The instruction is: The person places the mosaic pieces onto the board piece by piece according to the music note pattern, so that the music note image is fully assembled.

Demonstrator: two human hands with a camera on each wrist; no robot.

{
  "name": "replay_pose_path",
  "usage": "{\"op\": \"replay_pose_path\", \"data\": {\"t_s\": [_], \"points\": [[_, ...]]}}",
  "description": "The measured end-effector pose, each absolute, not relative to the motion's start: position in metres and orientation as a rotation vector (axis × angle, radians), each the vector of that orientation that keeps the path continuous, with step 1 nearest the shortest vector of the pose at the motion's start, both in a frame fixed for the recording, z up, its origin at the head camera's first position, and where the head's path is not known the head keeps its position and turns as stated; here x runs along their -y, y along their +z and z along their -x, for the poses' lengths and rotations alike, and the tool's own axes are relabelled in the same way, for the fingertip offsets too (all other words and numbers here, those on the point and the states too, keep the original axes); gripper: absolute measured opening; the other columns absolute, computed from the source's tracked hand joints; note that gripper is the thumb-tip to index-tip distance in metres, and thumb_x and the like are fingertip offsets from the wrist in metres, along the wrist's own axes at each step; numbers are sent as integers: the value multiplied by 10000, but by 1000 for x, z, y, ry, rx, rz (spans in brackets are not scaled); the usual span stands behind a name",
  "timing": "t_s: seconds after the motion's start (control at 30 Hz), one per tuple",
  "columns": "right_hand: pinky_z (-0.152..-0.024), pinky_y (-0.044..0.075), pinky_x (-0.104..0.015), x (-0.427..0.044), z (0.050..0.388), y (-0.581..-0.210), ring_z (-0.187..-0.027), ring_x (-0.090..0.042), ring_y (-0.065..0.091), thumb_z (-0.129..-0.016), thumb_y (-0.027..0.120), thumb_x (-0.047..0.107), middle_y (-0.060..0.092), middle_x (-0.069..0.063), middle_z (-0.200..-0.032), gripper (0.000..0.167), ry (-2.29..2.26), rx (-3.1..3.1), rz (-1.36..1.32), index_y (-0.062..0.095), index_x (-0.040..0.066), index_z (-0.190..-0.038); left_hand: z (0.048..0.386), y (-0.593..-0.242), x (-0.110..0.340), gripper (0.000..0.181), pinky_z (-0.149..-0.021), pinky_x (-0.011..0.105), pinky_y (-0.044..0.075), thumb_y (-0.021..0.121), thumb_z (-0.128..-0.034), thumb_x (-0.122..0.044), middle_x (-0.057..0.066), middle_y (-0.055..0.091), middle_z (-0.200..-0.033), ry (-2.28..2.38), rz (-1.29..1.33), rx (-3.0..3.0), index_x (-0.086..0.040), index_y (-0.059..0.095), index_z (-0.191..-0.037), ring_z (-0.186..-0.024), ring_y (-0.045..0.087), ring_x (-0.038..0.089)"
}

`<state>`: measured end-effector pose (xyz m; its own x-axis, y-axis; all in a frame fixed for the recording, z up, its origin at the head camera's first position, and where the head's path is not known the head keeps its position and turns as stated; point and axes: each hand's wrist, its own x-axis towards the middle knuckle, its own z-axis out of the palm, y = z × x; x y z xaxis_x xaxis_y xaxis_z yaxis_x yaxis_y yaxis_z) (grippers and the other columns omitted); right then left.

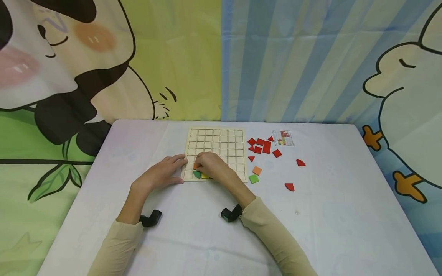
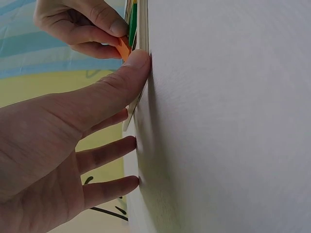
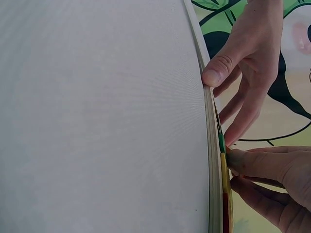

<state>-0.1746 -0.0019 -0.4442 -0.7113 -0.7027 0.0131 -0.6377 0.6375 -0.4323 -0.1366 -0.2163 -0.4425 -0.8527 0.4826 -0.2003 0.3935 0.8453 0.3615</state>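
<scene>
Pinched at the grid: an orange piece [image 2: 124,49] on a pale board [image 1: 215,138]

On a white-covered bench [image 1: 345,230], from the left, a person's left hand [image 1: 160,173] rests against the board, thumb by the near corner, fingertips at the side. Its grip is apart, fingers spread and touching the edge, apparently so that the board stays put.

Next along, the right hand [image 1: 215,165] reaches across the board's near half. Its grip is together, thumb and fingertips clamped on the orange piece, just behind a green piece [image 1: 197,174]. The left wrist view shows the orange piece tilted; whether it is seated, I cannot tell. The fingertip hold presumably suits so small a piece.

The board is a shallow tray of square compartments. Its near row holds the green piece, a yellow piece [image 1: 205,176] beside it and, in the right wrist view, a red piece [image 3: 225,213] beyond.

Off the board's right side lie loose red pieces [image 1: 266,147], an orange square [image 1: 257,170] and a light green square [image 1: 253,179], likely laid there for the right hand's easy reach. A printed card [image 1: 284,138] lies just past the reds, its coloured pattern face up, presumably to be seen. Farthest right, two red quarter-rounds [image 1: 300,163] lie apart.
</scene>
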Motion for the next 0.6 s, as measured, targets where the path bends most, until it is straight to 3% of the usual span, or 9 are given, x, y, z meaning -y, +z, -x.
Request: {"op": "replay_pose_path", "data": {"t_s": [0.4,0.6], "points": [[-912,481,-283,0,175,-445,-922,-171,621,-886,707,174,736,12,-936,93,-506,-2759,1139,772,112,-859,137,-444,217,726,-1069,524,419,721,-856,-345,94,334,-1574,453,-653,-2737,-110,416,-1472,-1410,359,336],[-936,499,-295,-12,182,-439,-1028,-198,614,-922,667,185,719,-30,-1065,156,-600,-2650,1193,770,94,-994,137,-444,216,732,-1064,529,423,725,-851,-352,91,333,-1574,453,-639,-2732,-119,417,-1472,-1412,358,335]]}}
